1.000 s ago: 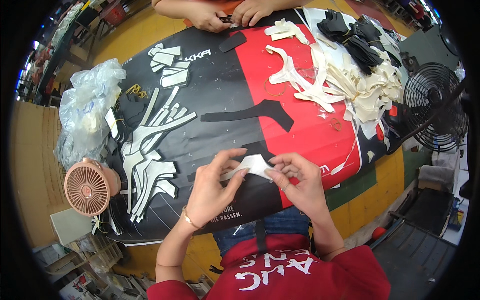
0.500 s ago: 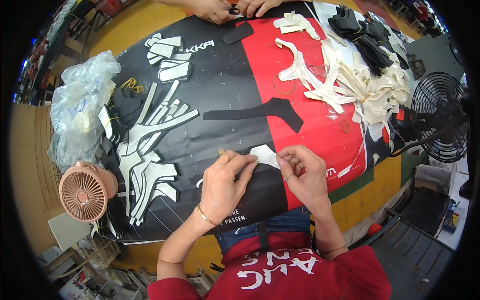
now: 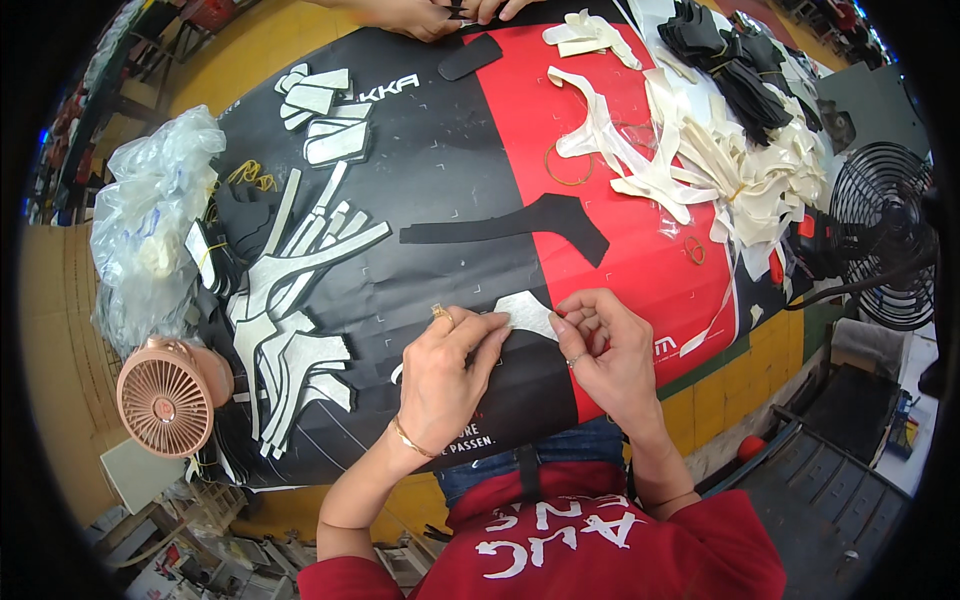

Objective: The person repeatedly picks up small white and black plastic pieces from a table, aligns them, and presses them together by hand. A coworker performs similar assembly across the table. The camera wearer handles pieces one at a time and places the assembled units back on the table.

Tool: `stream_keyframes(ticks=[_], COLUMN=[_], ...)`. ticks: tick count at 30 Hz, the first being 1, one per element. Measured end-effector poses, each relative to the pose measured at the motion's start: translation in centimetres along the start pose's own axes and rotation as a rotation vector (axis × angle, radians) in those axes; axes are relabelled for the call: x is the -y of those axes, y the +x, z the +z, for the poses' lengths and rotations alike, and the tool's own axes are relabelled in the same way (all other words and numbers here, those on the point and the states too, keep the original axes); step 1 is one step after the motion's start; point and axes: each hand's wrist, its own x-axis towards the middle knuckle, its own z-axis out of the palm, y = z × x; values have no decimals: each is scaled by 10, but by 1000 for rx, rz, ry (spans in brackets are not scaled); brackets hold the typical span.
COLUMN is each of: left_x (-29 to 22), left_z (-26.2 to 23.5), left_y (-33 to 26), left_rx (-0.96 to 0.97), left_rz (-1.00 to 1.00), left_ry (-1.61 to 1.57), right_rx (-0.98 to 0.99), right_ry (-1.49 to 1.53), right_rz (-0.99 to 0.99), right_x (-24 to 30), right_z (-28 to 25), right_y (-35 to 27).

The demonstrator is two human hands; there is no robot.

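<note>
A white cut fabric piece (image 3: 527, 313) is stretched between my two hands, low over the near middle of the table. My left hand (image 3: 446, 365) pinches its left end between thumb and fingers. At the other end, my right hand (image 3: 608, 343) grips it with thumb and forefinger, the remaining fingers curled. Both ends are partly covered by my fingers. Just beyond my hands, a black cut piece (image 3: 548, 222) with a long strip lies flat across the black and red table cover (image 3: 420, 285).
Stacked white-faced pieces (image 3: 300, 350) lie at left, near a pink fan (image 3: 165, 398) and a clear plastic bag (image 3: 155, 215). Cream pieces (image 3: 745, 185) and black bundles (image 3: 715, 60) are heaped far right, by a black fan (image 3: 888, 235). Another person's hands (image 3: 425, 15) work at the far edge.
The view has shifted slightly, so the things on the table sit a little differently. My hands keep their hold on the white piece and have barely moved.
</note>
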Motion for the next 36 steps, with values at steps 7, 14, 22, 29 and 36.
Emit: stream_keyframes(ticks=[7,14,22,29,36], left_x=[2,1,2,2,2], left_z=[1,2,3,2,2], left_y=[0,0,0,-1,-1], left_rx=[0,-11,17,31,19], left_rz=[1,-5,23,23,43], left_ry=[11,12,72,82,72], right_rx=[1,6,76,93,-101], right_ry=[-34,-51,-21,-91,-638], right_rz=[-14,-13,81,81,-121], right_x=[0,0,3,6,1], right_z=[1,2,-4,-4,1], right_y=[0,1,5,6,-8])
